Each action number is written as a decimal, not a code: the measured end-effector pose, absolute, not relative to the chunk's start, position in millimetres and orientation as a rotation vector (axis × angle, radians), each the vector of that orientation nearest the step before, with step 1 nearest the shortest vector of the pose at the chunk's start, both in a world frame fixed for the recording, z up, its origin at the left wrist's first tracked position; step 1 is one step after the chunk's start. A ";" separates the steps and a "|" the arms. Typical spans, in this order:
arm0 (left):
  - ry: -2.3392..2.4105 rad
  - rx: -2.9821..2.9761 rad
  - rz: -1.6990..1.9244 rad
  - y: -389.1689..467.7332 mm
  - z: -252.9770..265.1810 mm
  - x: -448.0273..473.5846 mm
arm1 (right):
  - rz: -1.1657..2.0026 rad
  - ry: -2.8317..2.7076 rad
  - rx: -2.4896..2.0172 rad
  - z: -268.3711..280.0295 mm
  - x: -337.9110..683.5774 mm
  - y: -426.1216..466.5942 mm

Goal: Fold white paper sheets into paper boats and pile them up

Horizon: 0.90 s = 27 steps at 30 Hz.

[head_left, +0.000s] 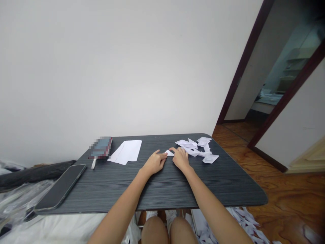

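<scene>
Your left grip (155, 162) and right grip (180, 158) both hold the small folded paper (170, 154), fingertips at opposite ends, its long axis running sideways between them.

Soft, even light makes the wall (152, 67) behind the table (167, 191) bright, with faint shadows. Right of the table, the door frame (243, 64) leans (a wide-lens distortion), and the room (286, 67) beyond is dim and blurred. Coarse pixels cover an object (103, 147) at the table's far left.
</scene>
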<state>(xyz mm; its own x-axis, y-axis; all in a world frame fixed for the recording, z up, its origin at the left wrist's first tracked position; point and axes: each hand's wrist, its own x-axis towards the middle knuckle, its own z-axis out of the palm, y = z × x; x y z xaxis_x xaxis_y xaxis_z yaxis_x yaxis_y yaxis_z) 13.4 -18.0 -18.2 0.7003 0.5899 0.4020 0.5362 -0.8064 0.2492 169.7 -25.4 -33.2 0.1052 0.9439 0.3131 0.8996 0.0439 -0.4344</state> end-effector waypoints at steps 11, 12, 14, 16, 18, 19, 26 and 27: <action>1.238 2.921 0.695 -12.7 -10.2 25.6 | 0.094 -1.672 -1.790 -37.7 170.4 -21.6; 1.224 2.917 0.694 -12.0 -10.7 25.3 | 0.110 -1.663 -1.774 -37.9 170.5 -20.7; 1.187 2.892 0.705 -10.5 -12.7 23.4 | 0.138 -1.654 -1.752 -38.3 170.7 -19.3; 1.159 2.840 0.736 -9.1 -15.4 21.2 | 0.149 -1.653 -1.744 -38.6 171.2 -18.4; 1.151 2.792 0.772 -7.7 -17.8 19.8 | 0.151 -1.652 -1.731 -38.7 172.0 -17.9; 1.149 2.773 0.786 -7.1 -18.6 19.6 | 0.152 -1.649 -1.715 -38.5 172.5 -17.7; 1.238 2.703 0.905 -7.5 -18.0 20.6 | 0.342 -1.638 -1.557 -28.2 166.2 -21.7; 1.264 2.677 0.936 -7.8 -18.2 20.9 | 0.375 -1.664 -1.534 -26.1 164.1 -23.2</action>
<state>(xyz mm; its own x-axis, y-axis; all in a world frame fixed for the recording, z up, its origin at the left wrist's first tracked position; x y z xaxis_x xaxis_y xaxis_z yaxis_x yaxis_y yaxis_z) 20.9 -7.8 -18.2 0.4872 0.7128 0.5045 0.6906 -0.6681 0.2770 164.1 -23.2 -26.1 0.0812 0.9286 0.3621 0.6834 0.2126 -0.6984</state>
